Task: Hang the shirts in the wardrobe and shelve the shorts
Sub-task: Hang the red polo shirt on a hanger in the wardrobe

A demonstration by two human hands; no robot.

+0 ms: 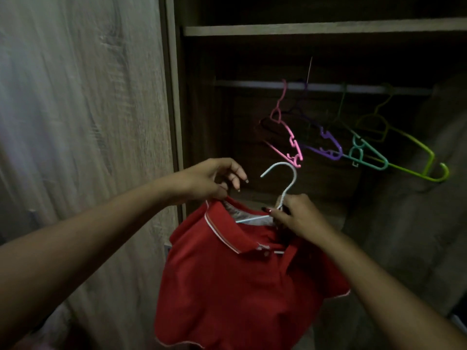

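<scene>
L hand (pixel 214 180) pinches red polo shirt (pixel 227 274) collar, R hand (pixel 298 218) grips white plastic hanger (pixel 286 188) neck, steadying w/ hook toward 12 o'clock rail (pixel 252 84).

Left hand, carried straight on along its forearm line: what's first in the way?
Probably the white hanger's hook, just up and right of the left hand, which pinches the red polo shirt's collar. Pink hanger lies beyond; depth unclear.
</scene>
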